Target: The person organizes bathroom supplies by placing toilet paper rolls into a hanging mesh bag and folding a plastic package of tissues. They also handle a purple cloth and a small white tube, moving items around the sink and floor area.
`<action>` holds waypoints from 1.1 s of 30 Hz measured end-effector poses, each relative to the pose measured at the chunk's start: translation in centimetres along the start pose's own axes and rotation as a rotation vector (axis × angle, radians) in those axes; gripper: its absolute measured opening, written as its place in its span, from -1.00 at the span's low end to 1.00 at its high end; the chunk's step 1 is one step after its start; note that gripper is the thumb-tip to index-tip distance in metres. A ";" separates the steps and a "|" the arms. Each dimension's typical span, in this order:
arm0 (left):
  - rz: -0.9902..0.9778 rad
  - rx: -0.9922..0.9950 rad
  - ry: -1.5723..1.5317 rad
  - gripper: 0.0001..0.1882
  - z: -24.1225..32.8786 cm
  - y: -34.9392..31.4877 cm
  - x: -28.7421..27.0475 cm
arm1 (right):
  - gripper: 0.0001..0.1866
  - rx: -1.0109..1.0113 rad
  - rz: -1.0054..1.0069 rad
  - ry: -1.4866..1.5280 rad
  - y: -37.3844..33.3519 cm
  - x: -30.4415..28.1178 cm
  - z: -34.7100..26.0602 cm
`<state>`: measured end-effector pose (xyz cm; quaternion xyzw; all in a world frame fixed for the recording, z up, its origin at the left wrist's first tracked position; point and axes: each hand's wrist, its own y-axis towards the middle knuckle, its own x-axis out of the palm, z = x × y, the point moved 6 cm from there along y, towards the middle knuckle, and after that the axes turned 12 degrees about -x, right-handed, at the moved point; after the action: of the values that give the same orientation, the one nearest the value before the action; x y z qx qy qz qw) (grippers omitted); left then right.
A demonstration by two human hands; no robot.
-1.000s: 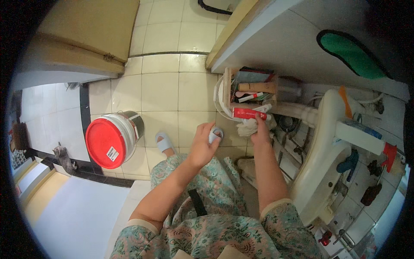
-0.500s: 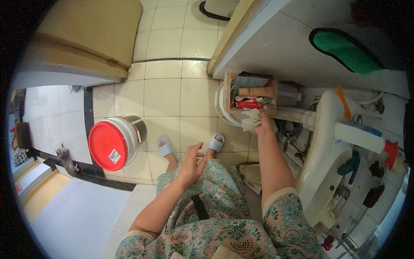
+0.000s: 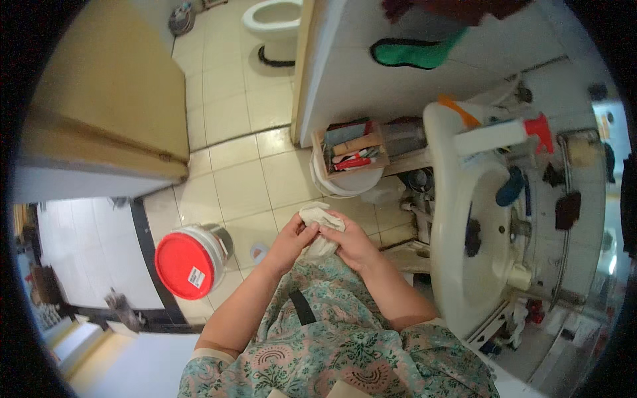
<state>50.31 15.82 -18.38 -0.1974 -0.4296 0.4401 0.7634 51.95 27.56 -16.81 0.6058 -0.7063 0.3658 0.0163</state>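
Note:
A crumpled off-white cloth (image 3: 320,247) is gripped between my two hands, in front of my body. My left hand (image 3: 290,244) closes on its left side, with the thumb on top. On the other side my right hand (image 3: 350,240) pinches it, the two thumbs nearly meeting. Part of the cloth sticks up above the fingers and part hangs below them. Beyond my hands, a wooden box (image 3: 379,140) of tubes and packets rests on a white lidded bucket (image 3: 348,186).
A bucket with a red lid (image 3: 182,265) stands on the tiles at left. To the right is a white washbasin (image 3: 458,278) with a red-topped spray bottle (image 3: 494,137) on its rim. A cat (image 3: 125,310) is at lower left; a toilet (image 3: 273,16) lies past the doorway.
My right hand has drawn the cloth back from beside the wooden box to my front. My left hand, empty before, now holds it too. The whole view has turned rightward.

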 end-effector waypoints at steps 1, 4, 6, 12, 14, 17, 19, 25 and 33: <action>-0.013 0.008 0.001 -0.60 0.6 -0.6 0.4 | -0.63 -0.048 -0.004 -0.081 -1.1 0.5 -1.2; -0.012 0.060 0.031 -0.67 2.5 -2.0 1.7 | -0.65 -0.183 -0.006 -0.342 -3.5 0.9 -3.5; 0.034 0.128 0.111 -0.71 4.1 -3.6 2.9 | -0.67 -0.246 0.022 -0.473 -4.8 0.9 -4.6; -0.031 0.135 -0.035 -0.73 5.3 -6.0 5.6 | -0.73 -0.342 0.115 -0.669 -9.3 1.3 -7.9; -0.033 0.145 -0.065 -0.73 5.4 -6.6 6.2 | -0.74 -0.285 0.156 -0.717 -10.3 0.0 -8.5; -0.073 0.137 -0.237 -0.75 6.0 -5.5 5.3 | -0.74 -0.561 0.268 -0.458 -9.9 -5.0 -9.8; 0.067 0.134 -0.240 -0.75 7.5 -5.5 3.6 | -0.75 -0.673 0.412 -0.660 -10.0 -10.6 -12.2; 0.155 0.044 -0.098 -0.71 8.4 -6.6 3.3 | -0.77 -0.635 0.638 -1.177 -9.6 -19.1 -24.2; 0.209 0.011 -0.042 -0.72 7.9 -5.0 5.7 | -0.63 -0.842 0.509 -1.711 -0.5 -24.8 -31.6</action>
<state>47.65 17.34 -7.85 -0.2276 -0.4200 0.5238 0.7053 45.70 65.45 -4.99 0.4410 -0.6618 -0.4843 -0.3647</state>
